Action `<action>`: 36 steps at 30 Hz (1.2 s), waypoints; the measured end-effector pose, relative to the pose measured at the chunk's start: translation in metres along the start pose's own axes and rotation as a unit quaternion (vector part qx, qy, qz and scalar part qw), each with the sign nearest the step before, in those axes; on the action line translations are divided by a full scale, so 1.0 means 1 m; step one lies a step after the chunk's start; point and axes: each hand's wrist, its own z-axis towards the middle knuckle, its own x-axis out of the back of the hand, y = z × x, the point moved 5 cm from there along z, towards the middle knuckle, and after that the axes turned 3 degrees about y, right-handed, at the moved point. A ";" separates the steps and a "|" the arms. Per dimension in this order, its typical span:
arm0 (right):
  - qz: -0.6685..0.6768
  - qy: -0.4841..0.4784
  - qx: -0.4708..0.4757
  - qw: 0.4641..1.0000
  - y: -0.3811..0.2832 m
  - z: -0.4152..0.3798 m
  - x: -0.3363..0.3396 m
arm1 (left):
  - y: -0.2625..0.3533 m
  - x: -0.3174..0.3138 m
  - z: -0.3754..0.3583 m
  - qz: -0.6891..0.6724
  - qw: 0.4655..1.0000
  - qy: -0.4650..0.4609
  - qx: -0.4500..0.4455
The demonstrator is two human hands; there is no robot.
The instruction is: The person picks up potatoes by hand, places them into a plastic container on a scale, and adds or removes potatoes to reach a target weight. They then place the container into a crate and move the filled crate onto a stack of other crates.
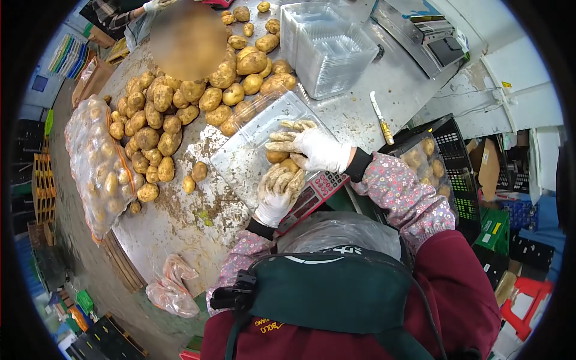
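Note:
A clear plastic clamshell box (234,161) lies opened on a red electronic scale (313,197) in front of me. A few potatoes (277,156) sit in it between my hands. My right hand (315,147), in a soiled white glove, reaches over them from the right, its fingers bent around their far side. From the near side my left hand (279,191), in a similar glove, curls its fingers against the potatoes. The undersides of both hands are hidden.
Loose potatoes (147,138) form a big heap, beside a full clear bag of potatoes (99,165). Stacked clear boxes (327,54) and a knife (381,117) lie to the right. A black crate (453,153) holds packed potatoes. A co-worker's gloved hand (157,5) shows at the far side.

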 end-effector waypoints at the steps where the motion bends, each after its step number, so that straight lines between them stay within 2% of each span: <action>1: -0.065 0.003 0.005 0.998 -0.006 0.001 0.008 | 0.003 0.008 0.007 0.006 0.999 0.018 -0.027; 2: -0.063 0.003 0.007 0.998 -0.005 0.002 0.015 | -0.003 0.021 0.012 -0.006 0.999 0.027 0.027; 3: -0.017 0.049 -0.061 0.997 0.005 0.001 0.027 | -0.006 0.024 0.016 -0.007 0.999 0.026 0.028; 4: 0.029 0.095 -0.129 0.987 0.017 -0.004 0.037 | -0.032 0.032 0.015 -0.086 0.957 0.149 0.233; 5: 0.085 0.159 -0.164 0.970 0.030 -0.016 0.048 | -0.056 0.034 0.004 -0.159 0.853 0.262 0.423; 6: 0.095 0.212 -0.225 0.946 0.041 -0.033 0.052 | -0.075 0.024 -0.004 -0.295 0.762 0.235 0.526; 7: 0.104 0.264 -0.284 0.916 0.054 -0.052 0.051 | -0.093 0.016 -0.012 -0.419 0.643 0.200 0.609; 8: 0.103 0.265 -0.284 0.916 0.063 -0.068 0.046 | -0.106 0.012 -0.008 -0.518 0.584 0.163 0.603; 9: 0.178 0.237 -0.352 0.888 0.078 -0.089 0.032 | -0.105 0.012 0.008 -0.582 0.569 0.146 0.561; 10: 0.250 0.206 -0.418 0.849 0.082 -0.100 0.025 | -0.095 0.020 0.027 -0.579 0.603 0.167 0.522; 11: 0.249 0.210 -0.422 0.846 0.080 -0.108 0.027 | -0.084 0.028 0.042 -0.574 0.635 0.187 0.483; 12: 0.361 0.143 -0.504 0.772 0.074 -0.114 0.024 | -0.076 0.031 0.041 -0.562 0.656 0.129 0.486; 13: 0.464 0.075 -0.570 0.674 0.064 -0.121 0.016 | -0.066 0.035 0.036 -0.549 0.676 0.069 0.488; 14: 0.492 0.086 -0.586 0.638 0.059 -0.126 0.009 | -0.055 0.035 0.031 -0.464 0.722 0.041 0.511; 15: 0.541 0.082 -0.569 0.613 0.049 -0.124 0.011 | -0.042 0.039 0.025 -0.323 0.863 0.031 0.387; 16: 0.557 0.094 -0.513 0.646 0.044 -0.124 0.008 | -0.029 0.041 0.009 -0.193 0.909 0.042 0.368; 17: 0.567 0.113 -0.457 0.675 0.041 -0.127 0.003 | -0.020 0.042 -0.002 -0.138 0.922 0.025 0.361; 18: 0.612 0.134 -0.440 0.644 0.042 -0.135 -0.009 | -0.027 0.030 -0.038 -0.259 0.847 0.013 0.464; 19: 0.652 0.159 -0.419 0.611 0.039 -0.137 -0.012 | -0.021 0.025 -0.043 -0.418 0.724 0.004 0.548; 20: 0.649 0.161 -0.421 0.613 0.037 -0.139 -0.016 | -0.010 0.024 -0.051 -0.454 0.612 -0.033 0.646; 21: 0.659 0.168 -0.416 0.604 0.038 -0.142 -0.023 | -0.002 0.020 -0.056 -0.482 0.603 0.017 0.636; 23: 0.650 0.217 -0.417 0.598 0.038 -0.143 -0.032 | -0.011 0.012 -0.069 -0.433 0.666 0.085 0.601; 27: 0.609 0.263 -0.428 0.615 0.040 -0.142 -0.044 | -0.036 0.008 -0.076 -0.452 0.657 0.089 0.597; 29: 0.615 0.283 -0.431 0.597 0.037 -0.140 -0.046 | -0.038 0.014 -0.060 -0.458 0.657 0.053 0.597; 30: 0.634 0.296 -0.422 0.576 0.034 -0.140 -0.048 | -0.036 0.017 -0.047 -0.460 0.668 0.058 0.582; 31: 0.653 0.308 -0.412 0.555 0.031 -0.141 -0.051 | -0.045 0.020 -0.033 -0.429 0.716 0.007 0.551; 32: 0.668 0.312 -0.398 0.546 0.030 -0.141 -0.052 | -0.049 0.021 -0.032 -0.421 0.689 0.035 0.588; 33: 0.731 0.311 -0.318 0.517 0.032 -0.144 -0.067 | -0.037 0.027 -0.008 -0.410 0.661 0.062 0.625; 34: 0.727 0.281 -0.313 0.542 0.029 -0.145 -0.063 | -0.034 0.022 0.012 -0.498 0.643 0.057 0.579; 35: 0.722 0.249 -0.308 0.567 0.026 -0.146 -0.059 | -0.060 0.018 0.008 -0.589 0.662 0.024 0.463; 36: 0.704 0.195 -0.337 0.594 0.027 -0.151 -0.050 | -0.051 0.016 0.026 -0.588 0.639 0.034 0.494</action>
